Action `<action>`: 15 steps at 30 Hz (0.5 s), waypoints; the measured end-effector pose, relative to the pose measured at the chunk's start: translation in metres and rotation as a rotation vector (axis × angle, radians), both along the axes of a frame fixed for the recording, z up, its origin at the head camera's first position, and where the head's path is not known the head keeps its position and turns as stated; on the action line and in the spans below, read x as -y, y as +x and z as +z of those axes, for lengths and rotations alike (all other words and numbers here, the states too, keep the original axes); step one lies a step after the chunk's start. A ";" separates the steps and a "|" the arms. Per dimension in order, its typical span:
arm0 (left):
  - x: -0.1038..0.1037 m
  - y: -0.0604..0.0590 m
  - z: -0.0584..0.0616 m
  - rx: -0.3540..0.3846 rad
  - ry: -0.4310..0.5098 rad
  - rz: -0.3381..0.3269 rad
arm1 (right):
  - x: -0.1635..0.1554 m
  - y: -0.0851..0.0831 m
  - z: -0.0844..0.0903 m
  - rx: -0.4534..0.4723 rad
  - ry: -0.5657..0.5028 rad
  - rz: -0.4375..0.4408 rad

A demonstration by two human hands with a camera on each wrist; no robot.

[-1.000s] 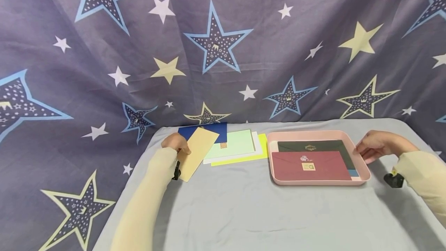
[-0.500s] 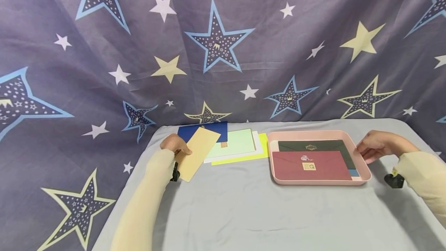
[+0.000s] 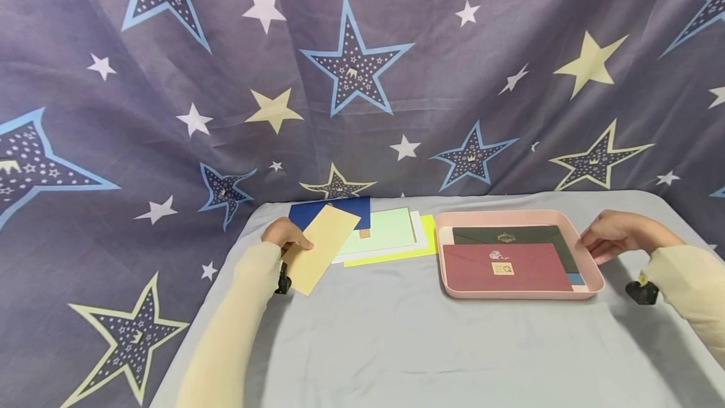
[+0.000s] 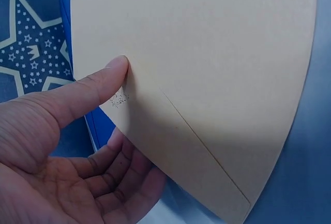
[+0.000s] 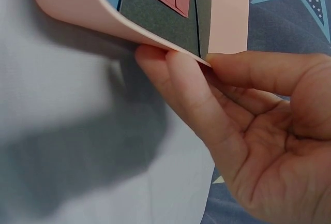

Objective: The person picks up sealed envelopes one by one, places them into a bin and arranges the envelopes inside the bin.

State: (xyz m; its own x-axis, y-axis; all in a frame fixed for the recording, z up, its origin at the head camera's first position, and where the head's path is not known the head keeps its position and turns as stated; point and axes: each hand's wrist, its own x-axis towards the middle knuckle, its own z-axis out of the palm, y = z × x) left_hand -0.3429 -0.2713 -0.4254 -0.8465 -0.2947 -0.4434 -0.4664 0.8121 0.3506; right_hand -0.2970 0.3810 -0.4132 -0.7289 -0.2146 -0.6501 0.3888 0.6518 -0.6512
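Observation:
A tan envelope (image 3: 323, 249) is pinched in my left hand (image 3: 285, 233), thumb on its upper face and fingers beneath in the left wrist view. It slants over a blue envelope (image 3: 308, 213) and the left part of a pale green one (image 3: 391, 232). On the right, my right hand (image 3: 617, 235) pinches the right rim of a pink tray (image 3: 518, 295); its thumb lies on the rim's inner side and the fingers outside in the right wrist view. A maroon envelope (image 3: 532, 266) lies in the tray over a dark green envelope (image 3: 544, 234), and a blue corner (image 3: 575, 279) peeks out.
White (image 3: 421, 241) and yellow (image 3: 430, 232) envelopes stick out from under the pale green one, close to the tray's left side. A grey cloth (image 3: 425, 345) covers the table. Behind it hangs a star-patterned curtain (image 3: 362, 143).
Hardly anything differs. The tan envelope has shifted very slightly in my left hand's pinch, and the whole head view has drifted a little. My right hand stays at the tray rim.

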 end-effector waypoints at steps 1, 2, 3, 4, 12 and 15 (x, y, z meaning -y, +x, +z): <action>0.001 0.000 0.000 -0.001 0.017 0.004 | 0.000 0.000 0.000 -0.002 0.001 0.003; 0.001 -0.001 -0.001 0.001 0.038 0.009 | 0.000 0.000 0.000 -0.002 0.002 0.001; 0.002 -0.001 -0.001 0.002 0.061 0.018 | 0.000 0.000 0.000 -0.002 0.003 0.000; 0.002 -0.002 -0.001 0.003 0.077 0.021 | 0.000 0.000 0.000 -0.001 0.001 -0.001; 0.005 -0.008 -0.003 0.001 0.115 0.038 | -0.001 0.000 -0.002 0.000 -0.005 -0.011; 0.003 -0.011 -0.002 -0.003 0.127 0.027 | -0.001 0.000 -0.002 0.000 -0.008 -0.013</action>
State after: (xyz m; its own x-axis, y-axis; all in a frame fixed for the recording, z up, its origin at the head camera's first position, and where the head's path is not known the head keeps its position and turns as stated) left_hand -0.3534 -0.2742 -0.4272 -0.8406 -0.2588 -0.4758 -0.4858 0.7486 0.4512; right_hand -0.2968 0.3820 -0.4147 -0.7320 -0.2101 -0.6481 0.3972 0.6412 -0.6566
